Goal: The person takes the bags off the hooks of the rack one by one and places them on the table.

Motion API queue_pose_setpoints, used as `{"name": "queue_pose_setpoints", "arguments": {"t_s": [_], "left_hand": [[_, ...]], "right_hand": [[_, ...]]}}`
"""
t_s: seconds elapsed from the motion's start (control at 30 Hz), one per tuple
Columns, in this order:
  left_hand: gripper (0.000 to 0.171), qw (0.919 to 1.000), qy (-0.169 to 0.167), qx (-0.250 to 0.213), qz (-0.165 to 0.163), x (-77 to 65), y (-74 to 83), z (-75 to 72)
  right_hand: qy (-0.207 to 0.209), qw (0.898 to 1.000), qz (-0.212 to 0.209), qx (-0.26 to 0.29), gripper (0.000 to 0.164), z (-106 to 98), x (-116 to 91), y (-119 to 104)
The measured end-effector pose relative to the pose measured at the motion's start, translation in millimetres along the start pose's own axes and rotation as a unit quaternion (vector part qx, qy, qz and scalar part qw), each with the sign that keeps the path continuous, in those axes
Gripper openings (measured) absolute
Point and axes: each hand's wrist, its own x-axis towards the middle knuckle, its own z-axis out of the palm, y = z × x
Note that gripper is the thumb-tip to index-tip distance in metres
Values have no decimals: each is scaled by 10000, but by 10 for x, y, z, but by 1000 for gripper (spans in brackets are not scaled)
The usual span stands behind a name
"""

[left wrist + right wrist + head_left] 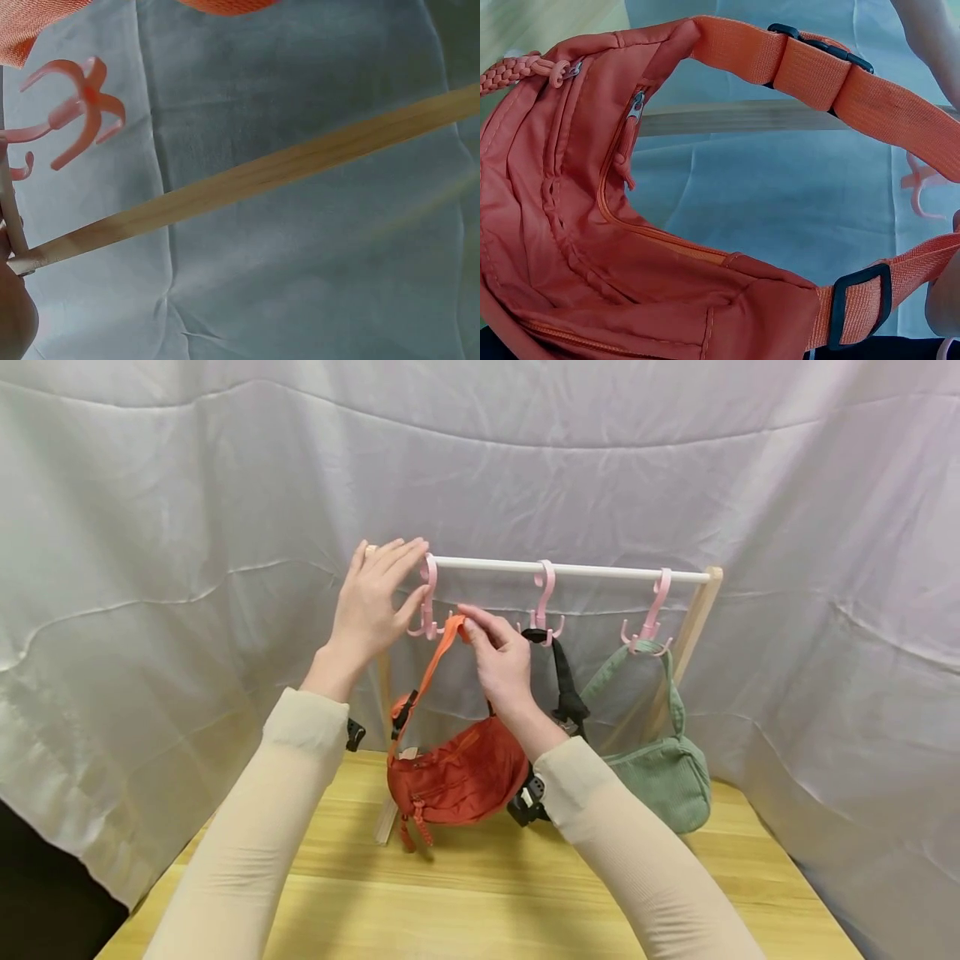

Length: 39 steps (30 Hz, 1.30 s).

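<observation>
My right hand pinches the orange strap of a red waist bag at its top, between thumb and fingers. The bag hangs below the hand; its zips and black buckles show in the right wrist view. Just left of the pinched strap is the left pink hook, with several prongs. My left hand rests on the left end of the white rod, fingers fairly straight and thumb spread towards that hook. In the left wrist view the same pink hook hangs beside the wooden post.
A middle pink hook carries a black strap, its bag largely hidden behind my right arm. On the right pink hook hangs a green corduroy bag. The rack stands on a wooden table before a grey curtain.
</observation>
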Motion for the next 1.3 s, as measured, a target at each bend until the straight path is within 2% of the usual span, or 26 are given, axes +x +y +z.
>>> {"name": "queue_pose_setpoints", "arguments": {"t_s": [0.13, 0.37, 0.53, 0.77, 0.93, 1.13, 1.3], "left_hand": [[53, 9998, -71, 139, 131, -47, -8, -29], [58, 9998, -123, 113, 57, -217, -10, -71], [59, 9999, 90, -67, 71, -420, 16, -104], [58, 9982, 504, -157, 272, -677, 61, -139], [60, 9962, 775, -321, 214, -919, 122, -139], [59, 9966, 689, -448, 9, -1272, 188, -159], [53, 9972, 556, -490, -124, -1479, 223, -182]], "right_hand": [[22, 10000, 19, -33, 26, 2, -15, 12], [45, 9998, 146, -123, 25, 0, -54, 9], [40, 9995, 248, -202, 25, -9, -95, 23], [127, 9995, 253, -155, 25, -35, -128, 52], [167, 9994, 272, -103, 25, -48, -149, 51], [192, 9994, 261, -109, 25, -80, -175, 37], [258, 9993, 254, -26, 25, -103, -171, 37]]}}
